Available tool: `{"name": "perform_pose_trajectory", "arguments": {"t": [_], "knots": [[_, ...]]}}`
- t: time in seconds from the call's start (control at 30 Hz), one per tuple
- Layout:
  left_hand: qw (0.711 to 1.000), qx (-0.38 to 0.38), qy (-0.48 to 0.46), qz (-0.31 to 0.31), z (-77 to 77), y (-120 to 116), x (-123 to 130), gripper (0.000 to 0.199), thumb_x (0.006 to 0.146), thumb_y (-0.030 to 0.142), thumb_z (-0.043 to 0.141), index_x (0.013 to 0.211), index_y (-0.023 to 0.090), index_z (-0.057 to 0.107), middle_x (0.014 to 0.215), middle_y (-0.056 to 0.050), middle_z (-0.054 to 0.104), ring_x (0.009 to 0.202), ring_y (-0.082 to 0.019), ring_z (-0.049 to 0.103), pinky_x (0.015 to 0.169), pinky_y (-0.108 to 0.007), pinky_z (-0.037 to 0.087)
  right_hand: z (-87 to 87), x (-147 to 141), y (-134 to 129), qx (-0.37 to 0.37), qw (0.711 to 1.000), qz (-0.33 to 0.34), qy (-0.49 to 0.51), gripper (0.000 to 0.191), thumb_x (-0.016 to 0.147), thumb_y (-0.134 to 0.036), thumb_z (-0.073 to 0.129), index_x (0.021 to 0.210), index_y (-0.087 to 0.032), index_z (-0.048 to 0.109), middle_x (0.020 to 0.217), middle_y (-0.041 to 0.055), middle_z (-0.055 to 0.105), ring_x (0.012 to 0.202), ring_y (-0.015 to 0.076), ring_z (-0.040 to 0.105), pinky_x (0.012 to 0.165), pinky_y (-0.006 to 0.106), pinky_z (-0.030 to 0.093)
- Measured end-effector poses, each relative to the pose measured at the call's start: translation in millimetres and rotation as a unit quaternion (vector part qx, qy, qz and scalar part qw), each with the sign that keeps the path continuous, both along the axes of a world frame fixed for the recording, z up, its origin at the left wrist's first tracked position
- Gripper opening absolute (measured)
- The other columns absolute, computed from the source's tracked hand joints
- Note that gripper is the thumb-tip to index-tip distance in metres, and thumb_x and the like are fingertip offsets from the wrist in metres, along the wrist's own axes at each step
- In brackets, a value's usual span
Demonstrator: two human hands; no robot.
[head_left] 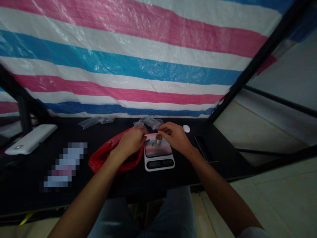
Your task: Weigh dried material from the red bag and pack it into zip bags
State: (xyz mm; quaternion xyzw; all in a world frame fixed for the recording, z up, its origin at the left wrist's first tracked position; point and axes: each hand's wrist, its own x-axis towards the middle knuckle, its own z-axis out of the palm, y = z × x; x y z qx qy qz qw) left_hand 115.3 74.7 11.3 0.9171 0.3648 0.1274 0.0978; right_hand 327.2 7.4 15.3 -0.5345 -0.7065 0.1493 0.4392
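Observation:
A white digital kitchen scale (pixel 159 164) with a shiny metal platform stands on the black table before me. On the platform sits a small silvery cup (pixel 158 140) filled with brown bits. Two loose brown pieces (pixel 152 144) lie left of the cup. My right hand (pixel 175 135) is at the cup's upper right, thumb and fingers drawn together by its rim; anything in the pinch is too small to make out. My left hand (pixel 132 137) reaches across an open red plastic bag (pixel 105 150), its fingertips closed near the platform's left edge. What they hold is hidden.
Clear plastic bags (pixel 151 122) lie behind the scale, with more clear plastic (pixel 95 121) farther left. A phone-like dark slab (pixel 205 148) and a white oval object (pixel 186 128) are at right. A white device (pixel 32 138) and a blurred-out item (pixel 66 163) are at left. Striped sheeting (pixel 123 66) hangs behind.

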Motion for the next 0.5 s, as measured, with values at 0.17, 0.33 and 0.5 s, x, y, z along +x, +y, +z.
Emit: {"name": "perform_pose_trajectory", "arguments": {"t": [0.17, 0.33, 0.5], "knots": [[0.997, -0.011, 0.079, -0.009, 1.8, 5.5, 6.5, 0.024, 0.096, 0.026, 0.06, 0.108, 0.023, 0.081, 0.115, -0.009, 0.08, 0.111, -0.029, 0.073, 0.094, -0.035, 0.056, -4.5, -21.3, -22.7, -0.033, 0.98, 0.03, -0.196, 0.017, 0.095, -0.004, 0.06, 0.092, -0.015, 0.073, 0.098, 0.0076, 0.075, 0.095, 0.0188, 0.07, 0.088, 0.03, 0.053], [0.996, -0.002, 0.088, 0.032, 3.5, 4.0, 8.2, 0.029, 0.097, 0.025, 0.053, 0.109, 0.025, 0.08, 0.116, -0.009, 0.08, 0.108, -0.031, 0.075, 0.086, -0.037, 0.058, -4.1, -52.3, -35.3, -0.134, 0.917, 0.0, -0.377, 0.023, 0.099, -0.003, 0.051, 0.107, -0.01, 0.072, 0.112, 0.0146, 0.076, 0.114, 0.0253, 0.069, 0.095, 0.032, 0.052], [0.991, 0.002, 0.102, 0.085, 10.2, 15.4, 15.5, 0.034, 0.101, 0.031, 0.048, 0.118, 0.026, 0.077, 0.119, -0.012, 0.078, 0.111, -0.032, 0.074, 0.09, -0.039, 0.058, 9.8, -71.9, -29.8, -0.161, 0.879, -0.014, -0.449, 0.026, 0.1, -0.005, 0.051, 0.109, -0.008, 0.075, 0.109, 0.0173, 0.078, 0.111, 0.0292, 0.07, 0.092, 0.033, 0.052]]}}
